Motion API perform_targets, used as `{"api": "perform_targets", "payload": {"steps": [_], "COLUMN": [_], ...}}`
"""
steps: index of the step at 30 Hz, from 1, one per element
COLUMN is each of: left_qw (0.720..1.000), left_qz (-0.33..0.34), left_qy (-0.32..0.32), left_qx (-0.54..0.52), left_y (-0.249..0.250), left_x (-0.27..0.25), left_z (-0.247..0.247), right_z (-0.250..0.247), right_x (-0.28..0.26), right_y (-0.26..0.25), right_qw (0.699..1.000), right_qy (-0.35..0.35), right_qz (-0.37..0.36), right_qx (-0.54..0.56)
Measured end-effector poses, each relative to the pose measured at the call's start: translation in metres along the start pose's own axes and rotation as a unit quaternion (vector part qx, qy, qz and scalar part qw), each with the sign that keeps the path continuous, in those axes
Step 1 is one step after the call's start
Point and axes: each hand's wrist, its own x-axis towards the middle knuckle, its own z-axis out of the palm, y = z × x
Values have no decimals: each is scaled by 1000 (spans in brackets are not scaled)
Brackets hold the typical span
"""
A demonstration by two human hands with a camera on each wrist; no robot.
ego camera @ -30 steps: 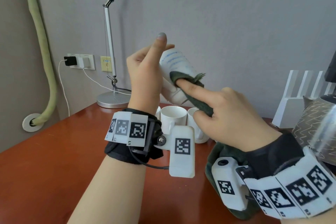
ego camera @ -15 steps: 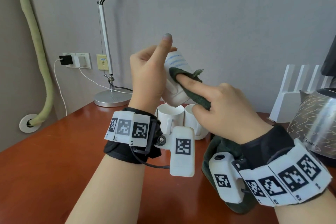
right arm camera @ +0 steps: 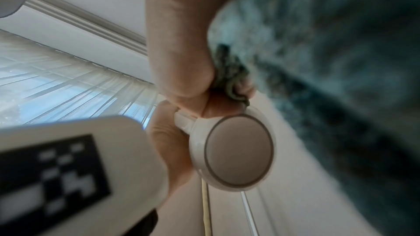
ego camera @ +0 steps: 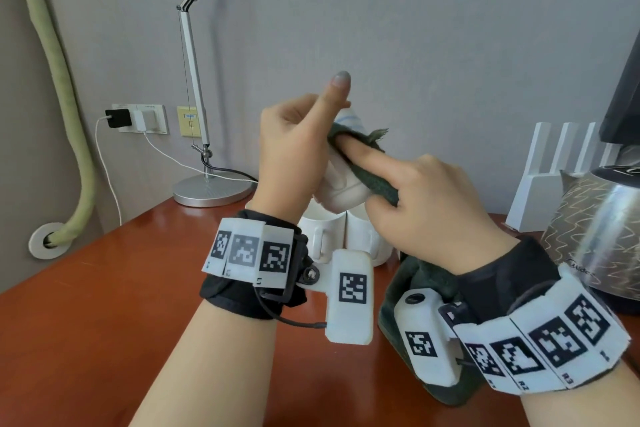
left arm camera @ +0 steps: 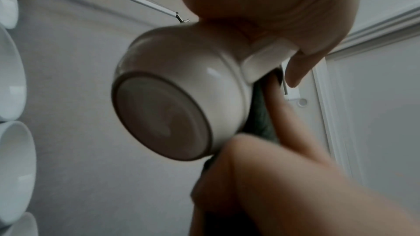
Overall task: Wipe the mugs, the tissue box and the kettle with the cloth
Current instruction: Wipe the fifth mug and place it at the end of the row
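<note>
Head view shows the left hand [ego camera: 294, 156] gripping a white mug [ego camera: 341, 189] by its handle, raised above the counter [ego camera: 104, 288]. The right hand [ego camera: 422, 204] pinches the dark green cloth [ego camera: 372, 177] and presses it on the mug with a straight forefinger. Other white mugs [ego camera: 323, 236] stand below; the kettle [ego camera: 595, 232] stands at the right.

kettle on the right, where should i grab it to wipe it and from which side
No handle shows on the kettle: only its patterned steel body and dark lid are in frame, at the right edge. Probably steady it from above with the fingers on the lid, since the rounded, slick body offers little to grip. The left hand must first set down its mug.
</note>
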Motion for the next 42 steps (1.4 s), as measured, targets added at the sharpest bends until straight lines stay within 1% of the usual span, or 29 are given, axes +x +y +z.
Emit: {"api": "perform_targets", "payload": {"steps": [3, 5, 7, 9, 12, 14, 15, 19, 22, 25, 28, 30, 33, 35, 37, 40, 42], "left_qw": [1000, 998, 998, 1000, 999, 997, 997, 999, 1000, 1000, 1000, 1000, 999, 999, 1000, 1000, 999], "left_qz": [4, 8, 7, 0, -2, -7, -9, -7, 4, 10, 7, 0, -4, 2, 10, 23, 22], "left_qy": [23, 44, 46, 23, -28, -47, -50, -30, -4, 21, 10, -7, -22, -32, -25, 2, 17], "left_qx": [-16, -35, -44, -21, 34, 54, 58, 24, -6, -7, 4, 18, 23, 26, 13, -5, -22], "left_y": [2, 3, 2, -1, -2, 0, 1, 0, 3, 6, 5, 3, 2, 4, 4, 4, 5], "left_x": [2, 4, 6, 6, 2, -2, -3, -2, 1, 3, 2, 1, -2, -3, -4, -3, -3], "left_z": [-4, -7, -8, -6, 0, 3, 3, 0, -5, -9, -7, -4, -1, 0, 1, -1, -3], "right_z": [-3, -2, 1, 1, -5, -8, -7, -3, 4, 6, 9, 10, 2, -2, -4, 0, 3], "right_x": [0, -1, -1, -2, 1, 2, 2, 2, 2, 1, -2, -3, 1, 1, 1, 1, 2], "right_y": [3, 1, -2, -5, -9, -8, -8, -13, -10, -8, -10, -12, -11, -8, -9, -12, -11], "right_qw": [1000, 1000, 1000, 1000, 998, 995, 994, 996, 995, 999, 999, 999, 998, 997, 997, 995, 996], "right_qy": [-7, -8, -16, -26, -38, -61, -61, -26, -26, 8, 29, 23, -12, -37, -40, -44, -25], "right_qz": [13, 6, -2, -1, 10, 19, 23, 39, 47, 24, -20, -36, 11, 30, 30, 39, 29], "right_qx": [-1, 5, 5, -12, -56, -79, -82, -72, -80, -27, -2, -5, -55, -63, -64, -82, -79]}}
